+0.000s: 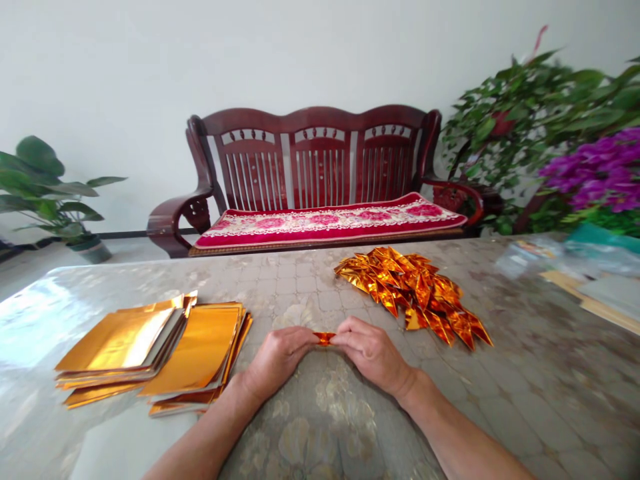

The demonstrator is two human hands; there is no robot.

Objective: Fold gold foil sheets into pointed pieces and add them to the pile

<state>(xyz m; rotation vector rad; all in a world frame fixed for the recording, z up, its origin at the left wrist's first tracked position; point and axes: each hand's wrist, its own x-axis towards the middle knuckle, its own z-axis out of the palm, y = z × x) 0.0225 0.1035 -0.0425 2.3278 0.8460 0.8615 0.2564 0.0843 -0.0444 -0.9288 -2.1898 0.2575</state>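
My left hand and my right hand meet above the table, pinching a small folded piece of gold foil paper between their fingertips. Behind my right hand lies a loose heap of folded gold foil triangles, its nearest points a short way from my fingers. To the left of my left hand are stacks of flat gold foil sheets, in overlapping piles. My left wrist is close to their edge, not touching them.
A marble-patterned table with a glossy cover fills the foreground. Plastic packets and cardboard lie at its right end. Beyond its far edge stand a red wooden bench with a floral cushion, and potted plants.
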